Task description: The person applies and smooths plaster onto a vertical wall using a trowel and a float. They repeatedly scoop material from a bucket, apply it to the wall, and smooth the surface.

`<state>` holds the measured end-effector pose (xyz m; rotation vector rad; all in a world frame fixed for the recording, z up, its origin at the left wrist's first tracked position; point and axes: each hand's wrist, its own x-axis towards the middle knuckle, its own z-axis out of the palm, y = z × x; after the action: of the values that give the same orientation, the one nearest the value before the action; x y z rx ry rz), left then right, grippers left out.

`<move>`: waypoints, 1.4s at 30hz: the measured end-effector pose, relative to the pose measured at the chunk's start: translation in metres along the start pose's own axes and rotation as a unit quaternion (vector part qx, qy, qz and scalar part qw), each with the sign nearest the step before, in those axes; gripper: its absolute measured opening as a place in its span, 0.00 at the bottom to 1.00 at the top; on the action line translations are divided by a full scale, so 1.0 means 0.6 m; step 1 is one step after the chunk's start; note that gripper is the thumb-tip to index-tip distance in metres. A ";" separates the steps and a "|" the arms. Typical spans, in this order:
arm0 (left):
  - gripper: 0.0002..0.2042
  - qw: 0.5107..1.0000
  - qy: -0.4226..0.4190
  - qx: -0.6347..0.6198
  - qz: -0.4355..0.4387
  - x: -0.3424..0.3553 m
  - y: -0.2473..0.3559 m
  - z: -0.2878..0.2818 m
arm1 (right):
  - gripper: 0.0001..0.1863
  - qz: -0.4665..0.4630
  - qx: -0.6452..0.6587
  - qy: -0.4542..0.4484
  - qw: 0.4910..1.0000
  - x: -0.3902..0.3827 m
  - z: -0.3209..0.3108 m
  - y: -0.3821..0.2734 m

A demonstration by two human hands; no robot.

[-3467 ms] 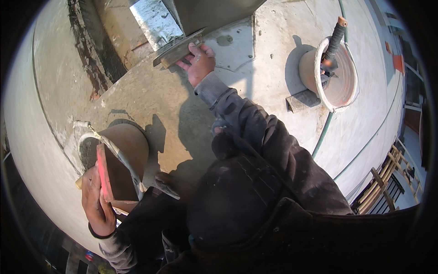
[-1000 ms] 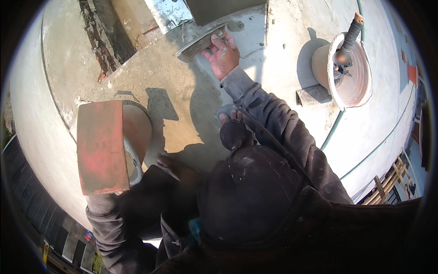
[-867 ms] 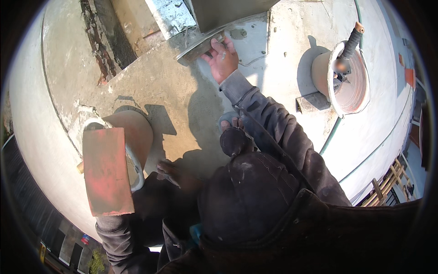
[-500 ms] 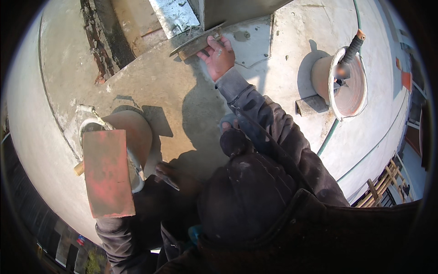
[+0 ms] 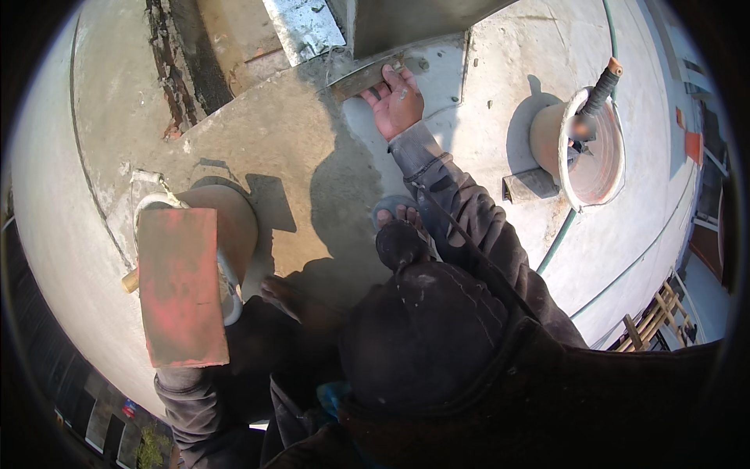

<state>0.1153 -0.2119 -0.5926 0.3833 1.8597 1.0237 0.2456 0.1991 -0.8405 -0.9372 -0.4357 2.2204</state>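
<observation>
My right hand (image 5: 399,105) reaches far ahead, its fingers closed round the wooden grip of a plastering trowel (image 5: 353,84). The trowel lies against the smooth grey cement floor (image 5: 312,129), close to the foot of a grey wall block (image 5: 414,27). A reddish rectangular board like a plasterer's hawk (image 5: 181,289) is held level at the left, above a bucket (image 5: 230,223). My left sleeve (image 5: 187,395) runs up under this board, which hides the hand and its fingers from view.
On the right stands another bucket (image 5: 547,141) with a tool with a dark wrapped handle (image 5: 601,90) in it. A green hose (image 5: 558,242) runs past it. A rough-edged trench (image 5: 195,70) and a metal sheet (image 5: 305,31) lie ahead. My bare foot (image 5: 402,215) is on the floor.
My right hand and the trowel have moved right and slightly nearer along the floor; the trowel's blade edge shows less. The reddish hawk has shifted slightly left and away from me.
</observation>
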 end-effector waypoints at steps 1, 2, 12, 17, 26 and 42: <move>0.22 1.000 0.003 0.006 -0.001 -0.004 0.002 0.000 | 0.22 -0.003 0.006 -0.004 1.000 0.007 0.004 0.003; 0.22 1.000 0.005 0.010 -0.004 -0.010 0.004 0.000 | 0.22 -0.006 0.012 -0.007 1.000 0.013 0.008 0.005; 0.21 0.999 0.031 0.015 0.032 0.015 -0.003 0.003 | 0.22 0.154 -0.006 -0.084 0.985 -0.073 0.043 0.041; 0.20 0.975 0.052 -0.217 0.006 0.091 0.029 0.048 | 0.19 0.164 0.043 -0.100 0.980 -0.140 -0.026 -0.003; 0.17 0.932 -0.071 -0.355 -0.029 0.287 -0.046 0.257 | 0.23 0.150 -0.143 -0.040 0.977 -0.181 -0.174 -0.188; 0.14 0.984 0.174 -0.003 0.025 0.432 -0.178 0.271 | 0.18 0.164 -0.346 -0.037 0.923 -0.236 -0.320 -0.274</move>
<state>0.1395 -0.0324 -0.8615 0.2601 2.1648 1.1888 0.5329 0.2255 -0.8139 -1.3642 -1.2316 2.4419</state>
